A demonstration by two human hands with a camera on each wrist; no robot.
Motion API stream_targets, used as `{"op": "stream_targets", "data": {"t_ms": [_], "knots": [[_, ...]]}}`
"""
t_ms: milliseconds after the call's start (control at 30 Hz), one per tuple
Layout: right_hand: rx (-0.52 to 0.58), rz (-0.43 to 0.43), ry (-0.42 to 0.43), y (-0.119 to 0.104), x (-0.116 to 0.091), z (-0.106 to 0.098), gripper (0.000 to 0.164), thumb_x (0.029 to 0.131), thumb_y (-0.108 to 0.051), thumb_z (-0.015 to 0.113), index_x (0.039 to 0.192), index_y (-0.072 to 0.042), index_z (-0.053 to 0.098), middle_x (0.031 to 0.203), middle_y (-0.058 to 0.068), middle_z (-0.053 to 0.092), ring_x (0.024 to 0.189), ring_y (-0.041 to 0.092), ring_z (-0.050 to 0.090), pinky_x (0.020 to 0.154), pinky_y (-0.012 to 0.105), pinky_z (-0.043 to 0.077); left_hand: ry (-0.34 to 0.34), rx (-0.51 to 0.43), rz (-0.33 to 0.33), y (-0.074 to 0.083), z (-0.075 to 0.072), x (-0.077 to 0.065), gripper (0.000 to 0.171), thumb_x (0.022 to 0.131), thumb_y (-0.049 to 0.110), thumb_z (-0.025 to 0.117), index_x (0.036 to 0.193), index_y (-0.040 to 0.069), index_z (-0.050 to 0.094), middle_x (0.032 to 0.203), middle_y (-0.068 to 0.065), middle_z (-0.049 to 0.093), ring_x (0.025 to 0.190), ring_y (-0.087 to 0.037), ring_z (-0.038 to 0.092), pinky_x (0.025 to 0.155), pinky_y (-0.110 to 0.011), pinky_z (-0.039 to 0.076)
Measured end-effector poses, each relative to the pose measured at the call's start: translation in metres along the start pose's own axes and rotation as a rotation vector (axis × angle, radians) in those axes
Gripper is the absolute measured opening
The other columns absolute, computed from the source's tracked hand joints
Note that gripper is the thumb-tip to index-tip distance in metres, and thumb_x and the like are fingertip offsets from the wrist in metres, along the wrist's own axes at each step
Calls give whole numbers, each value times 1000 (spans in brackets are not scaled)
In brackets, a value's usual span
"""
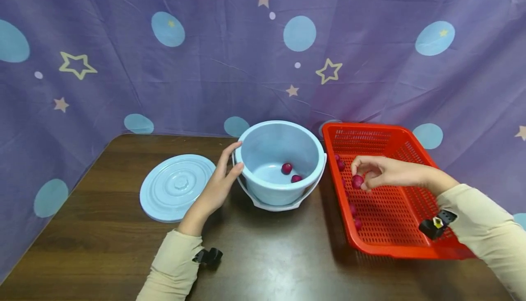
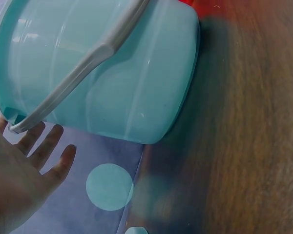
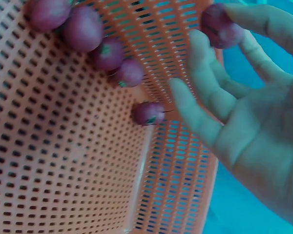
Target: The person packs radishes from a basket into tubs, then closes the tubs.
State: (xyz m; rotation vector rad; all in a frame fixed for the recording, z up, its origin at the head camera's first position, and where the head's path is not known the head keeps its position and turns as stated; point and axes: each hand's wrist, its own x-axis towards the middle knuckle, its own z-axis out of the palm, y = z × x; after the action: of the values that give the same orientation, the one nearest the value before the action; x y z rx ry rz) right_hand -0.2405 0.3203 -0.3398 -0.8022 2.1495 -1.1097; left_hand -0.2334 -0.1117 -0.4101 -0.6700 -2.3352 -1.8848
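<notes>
My right hand [image 1: 380,173] pinches a small round red radish [image 1: 357,182] between thumb and fingertips, above the red basket [image 1: 394,250]. In the right wrist view this radish [image 3: 219,27] shows at the fingertips, while the other fingers spread loosely. My left hand [image 1: 218,184] touches the left rim of a light blue bucket [image 1: 275,193] with thumb and forefinger. Its remaining fingers [image 2: 49,146] stretch out beside the bucket's handle joint in the left wrist view. Two radishes [image 1: 286,168] lie on the bucket floor. Several more radishes [image 3: 83,29] line the basket's left side.
A round light blue lid [image 1: 176,187] lies flat on the brown wooden table [image 1: 102,246], left of the bucket. The bucket's pale handle [image 1: 318,180] hangs down around its front. Behind the table hangs a purple curtain [image 1: 230,54] with stars and dots.
</notes>
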Motion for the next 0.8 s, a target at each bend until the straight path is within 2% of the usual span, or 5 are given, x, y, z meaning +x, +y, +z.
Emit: {"op": "stream_targets", "data": {"t_ms": [233,467,600,800], "knots": [[-42,-45,171,-24,3,-1,26,92,0,64,113,-1,48,104,18,57,83,26,66,79,33,56,2,-11,5,-1,0,1,52,105,25,46,154,21,29,158,-9,24,141,-25,27,110,-52,30],[-92,-133,300,-43,11,4,27,89,1,68,111,-4,53,98,15,63,79,27,63,76,30,56,2,-21,3,0,4,1,52,104,25,47,154,22,29,157,-8,25,139,-24,28,108,-51,32],[-134,-163,361,-54,18,7,26,89,0,70,110,-6,55,95,12,65,82,26,63,75,29,55,9,-35,12,-2,4,1,53,104,23,47,154,20,29,158,-8,25,139,-25,29,107,-51,33],[-137,-198,419,-68,30,15,25,91,-2,69,111,-6,55,98,11,66,89,25,64,81,31,55,7,-44,16,-3,3,2,53,104,23,47,154,19,29,158,-8,24,138,-25,30,107,-50,33]]}}
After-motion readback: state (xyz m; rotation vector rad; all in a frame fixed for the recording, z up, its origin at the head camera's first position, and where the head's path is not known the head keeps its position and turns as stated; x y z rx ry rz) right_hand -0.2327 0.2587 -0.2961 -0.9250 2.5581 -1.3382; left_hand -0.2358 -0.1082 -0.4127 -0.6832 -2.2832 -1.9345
